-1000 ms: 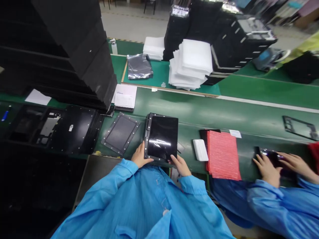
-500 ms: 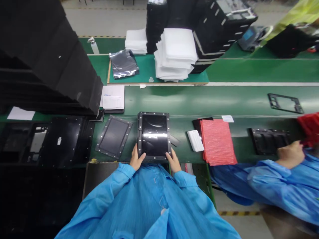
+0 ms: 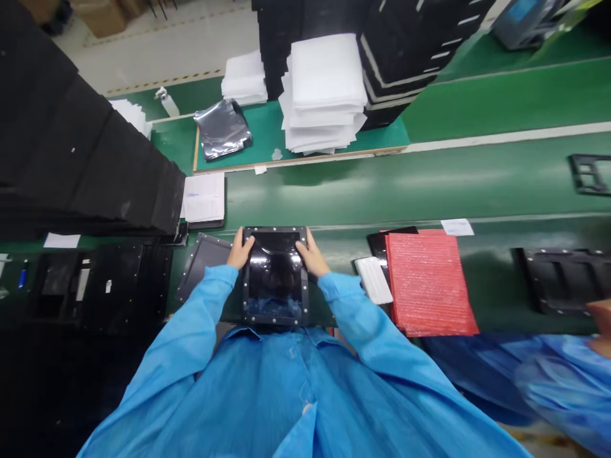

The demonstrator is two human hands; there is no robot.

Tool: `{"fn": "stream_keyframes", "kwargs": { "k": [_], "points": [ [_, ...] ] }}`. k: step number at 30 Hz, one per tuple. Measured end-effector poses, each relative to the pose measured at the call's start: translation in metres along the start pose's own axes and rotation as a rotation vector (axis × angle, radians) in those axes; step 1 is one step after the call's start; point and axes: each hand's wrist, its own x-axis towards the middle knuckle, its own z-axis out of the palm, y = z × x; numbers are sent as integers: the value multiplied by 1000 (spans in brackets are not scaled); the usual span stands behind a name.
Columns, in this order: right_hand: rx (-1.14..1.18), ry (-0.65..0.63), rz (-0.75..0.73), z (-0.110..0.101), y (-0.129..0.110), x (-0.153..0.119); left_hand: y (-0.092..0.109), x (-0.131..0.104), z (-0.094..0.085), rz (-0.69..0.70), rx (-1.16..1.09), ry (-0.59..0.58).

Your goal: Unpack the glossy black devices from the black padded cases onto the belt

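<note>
A black framed panel (image 3: pixel 275 280) with a glossy dark middle and small pale studs round its border lies in front of my body. My left hand (image 3: pixel 240 249) grips its far left corner, thumb on the frame and fingers at the outer edge. At the far right corner, my right hand (image 3: pixel 312 254) holds it the same way. To the left, partly under my left sleeve, rests a flat dark-grey framed plate (image 3: pixel 203 262). A white, rounded block (image 3: pixel 375 280) lies right of my right forearm, against a stack of red bubble-wrap sheets (image 3: pixel 429 283).
Tall stacks of black trays (image 3: pixel 95 165) rise at the left. White foam sheets (image 3: pixel 327 76) and a shiny dark bag (image 3: pixel 222 129) sit on the raised board ahead. Papers (image 3: pixel 204 197) lie near the left stack. A co-worker's blue sleeve (image 3: pixel 563 381) is at right, near a black tray (image 3: pixel 566 280).
Both hands have moved from the panel's near corners up to its far corners. The panel appears closer to my body. The view has shifted and tilted.
</note>
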Motion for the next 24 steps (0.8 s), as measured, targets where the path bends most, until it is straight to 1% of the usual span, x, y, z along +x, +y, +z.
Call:
{"fn": "stream_keyframes", "kwargs": {
  "k": [1,2,3,5,8,10,12,13,14,15,16,18,19,20,21,22,23,24],
  "points": [
    [20,10,-3,1,-8,22,8,14,0,4,4,2],
    [43,10,-1,2,-14,37,12,23,0,17,8,1],
    [68,6,2,3,-18,46,12,27,1,37,14,2],
    [96,-11,-12,4,-22,48,7,24,1,86,29,12],
    [39,-8,-85,1,-25,37,2,17,0,158,63,33],
    [-16,-3,-128,-1,-26,35,6,18,3,164,93,53],
    [-47,-6,-133,-2,-24,40,15,15,6,127,168,120],
    [-58,-8,-126,-2,-23,43,20,8,8,118,233,148],
    [-72,-8,-116,-2,-22,46,24,-5,10,131,312,147],
    [-95,-6,-107,-2,-22,48,25,-24,11,169,396,100],
    [-133,0,-105,-2,-22,49,24,-48,12,224,472,3],
    [-269,27,-158,-2,-24,47,14,-100,13,340,560,-282],
    [-362,43,-218,-2,-27,45,6,-125,13,366,570,-392],
    [-460,55,-296,-1,-30,43,-4,-145,12,386,564,-466],
    [-554,56,-383,0,-34,41,-13,-159,11,409,543,-507],
    [-637,39,-469,2,-37,39,-22,-166,10,445,515,-523],
    [-706,1,-547,6,-41,37,-29,-167,8,498,489,-530],
    [-762,-58,-613,10,-44,36,-36,-164,6,566,472,-537]
  ]
}}
